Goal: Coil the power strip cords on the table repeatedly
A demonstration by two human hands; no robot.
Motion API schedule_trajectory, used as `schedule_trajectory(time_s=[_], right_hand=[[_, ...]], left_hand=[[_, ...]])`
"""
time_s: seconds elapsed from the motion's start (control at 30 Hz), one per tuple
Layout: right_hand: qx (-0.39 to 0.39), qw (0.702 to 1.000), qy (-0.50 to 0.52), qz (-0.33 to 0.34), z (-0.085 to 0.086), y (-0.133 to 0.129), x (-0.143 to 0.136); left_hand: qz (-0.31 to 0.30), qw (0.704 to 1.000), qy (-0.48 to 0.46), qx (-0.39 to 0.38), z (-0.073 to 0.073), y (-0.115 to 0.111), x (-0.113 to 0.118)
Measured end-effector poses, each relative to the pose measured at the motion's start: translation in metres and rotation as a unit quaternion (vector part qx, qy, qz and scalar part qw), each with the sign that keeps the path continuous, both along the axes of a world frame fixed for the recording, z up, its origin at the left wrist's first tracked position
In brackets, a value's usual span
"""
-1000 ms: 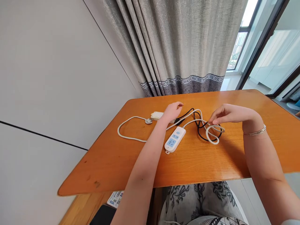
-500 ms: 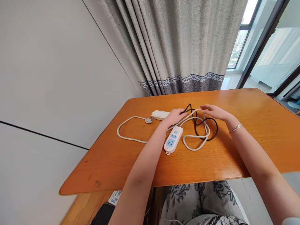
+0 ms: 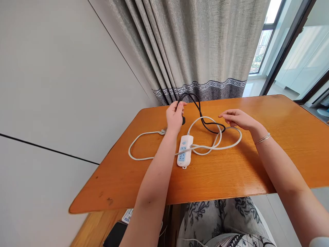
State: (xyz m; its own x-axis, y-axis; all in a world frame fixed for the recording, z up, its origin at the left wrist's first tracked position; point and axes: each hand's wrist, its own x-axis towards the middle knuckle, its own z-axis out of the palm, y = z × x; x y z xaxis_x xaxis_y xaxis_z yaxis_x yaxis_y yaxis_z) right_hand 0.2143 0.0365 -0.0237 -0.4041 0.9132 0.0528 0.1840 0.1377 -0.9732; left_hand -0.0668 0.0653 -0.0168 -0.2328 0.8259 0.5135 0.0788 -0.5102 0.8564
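My left hand (image 3: 175,115) is closed around a bunched black cable (image 3: 197,104), which arches above the far part of the table and trails to the right. A small black end piece shows beneath that hand. My right hand (image 3: 238,118) hovers above the table to the right of the cables, index finger stretched out, other fingers loosely bent, holding nothing. Between my arms lies a white power strip (image 3: 185,151) with blue socket faces. Its white cord (image 3: 227,146) loops across the strip and toward my right hand. The cord's plug (image 3: 162,131) rests left of my left wrist.
The wooden table (image 3: 269,154) has a rounded left corner. Grey curtains (image 3: 200,51) hang behind its far edge, and a pale wall (image 3: 51,85) runs along the left. Below the front edge are a black phone-like object (image 3: 115,235) and my patterned trousers (image 3: 205,219).
My left hand has raised the black cable and moved left and away, pulling it partly out of the white loops. The white cord has shifted over the strip. My right hand stays nearby, fingers more bent.
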Motion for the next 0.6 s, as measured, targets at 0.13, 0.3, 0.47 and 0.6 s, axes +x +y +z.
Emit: schedule_trajectory(time_s=[0.13, 0.3, 0.47, 0.6], right_hand=[[-0.018, 0.999, -0.041, -0.031, -0.011, 0.002, -0.013], [-0.022, 0.994, -0.076, 0.075, -0.016, 0.000, -0.023], [-0.004, 0.997, -0.055, 0.051, -0.006, -0.001, -0.018], [0.042, 0.999, -0.028, -0.011, 0.004, -0.003, -0.007]], left_hand=[[-0.026, 0.997, -0.042, 0.051, 0.014, -0.017, 0.006], [-0.056, 0.993, -0.073, 0.069, 0.023, -0.033, 0.018], [-0.010, 0.988, -0.133, 0.078, 0.031, -0.034, 0.013], [0.033, 0.979, -0.190, 0.073, 0.038, -0.030, 0.000]])
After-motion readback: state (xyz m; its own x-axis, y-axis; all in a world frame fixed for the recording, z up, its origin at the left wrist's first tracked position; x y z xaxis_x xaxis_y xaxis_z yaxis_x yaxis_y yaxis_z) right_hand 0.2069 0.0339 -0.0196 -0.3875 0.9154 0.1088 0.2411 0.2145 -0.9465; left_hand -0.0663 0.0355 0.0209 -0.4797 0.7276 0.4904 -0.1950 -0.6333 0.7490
